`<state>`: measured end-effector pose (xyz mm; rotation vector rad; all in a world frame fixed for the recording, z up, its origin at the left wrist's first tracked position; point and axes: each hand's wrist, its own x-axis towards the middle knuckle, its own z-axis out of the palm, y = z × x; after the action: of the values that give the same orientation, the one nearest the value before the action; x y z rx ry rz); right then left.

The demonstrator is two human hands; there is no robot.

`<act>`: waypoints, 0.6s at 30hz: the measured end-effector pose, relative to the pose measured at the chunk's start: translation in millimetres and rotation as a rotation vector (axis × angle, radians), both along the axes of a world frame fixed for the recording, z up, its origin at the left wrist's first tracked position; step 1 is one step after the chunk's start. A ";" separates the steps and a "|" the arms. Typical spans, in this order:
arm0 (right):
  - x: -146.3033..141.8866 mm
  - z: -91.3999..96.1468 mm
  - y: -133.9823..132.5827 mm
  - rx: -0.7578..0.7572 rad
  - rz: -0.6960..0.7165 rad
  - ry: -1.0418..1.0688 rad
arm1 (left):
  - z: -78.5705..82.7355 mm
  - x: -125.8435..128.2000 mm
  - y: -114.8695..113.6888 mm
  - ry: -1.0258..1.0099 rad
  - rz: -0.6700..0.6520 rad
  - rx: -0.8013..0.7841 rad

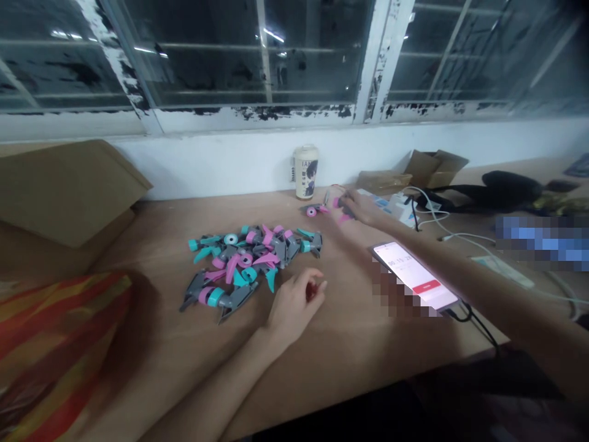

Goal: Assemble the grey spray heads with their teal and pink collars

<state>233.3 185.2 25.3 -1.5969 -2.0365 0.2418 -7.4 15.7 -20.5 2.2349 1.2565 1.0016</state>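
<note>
A heap of trigger spray heads (248, 258), grey with pink or teal parts, lies on the table. My left hand (292, 304) is just right of and nearer than the heap, its fingers curled toward the thumb. A dark reddish patch shows inside the curl; I cannot make out whether it is an object. Farther back, my right hand (361, 205) reaches across to a pink and dark grey spray head (344, 212), its fingers closed on it. Beside it on the left lies another spray head (313, 210) with a pink ring.
A printed cup (306, 173) stands against the wall. Under my right forearm lies a lit phone (414, 276) showing a timer, with a cable attached. White cables and a charger (401, 209) are at the right. Cardboard (69, 190) and a red-yellow striped bag (55, 344) occupy the left.
</note>
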 end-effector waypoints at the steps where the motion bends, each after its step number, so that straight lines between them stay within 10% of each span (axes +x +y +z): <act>1: -2.3 4.6 -10.9 -0.066 0.053 0.074 | 0.0 0.0 0.4 -0.009 0.001 -0.004; 8: -35.8 8.1 -105.9 -0.570 0.496 0.459 | 4.2 1.2 -3.3 -0.134 -0.021 -0.137; 18: -51.6 -30.8 -142.4 -0.734 0.452 0.766 | 8.3 6.5 -10.3 -0.041 -0.027 -0.093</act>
<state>181.6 42.8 -5.5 -1.0640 -1.6983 1.6372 -0.9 5.4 -12.2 2.1441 1.2268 0.9546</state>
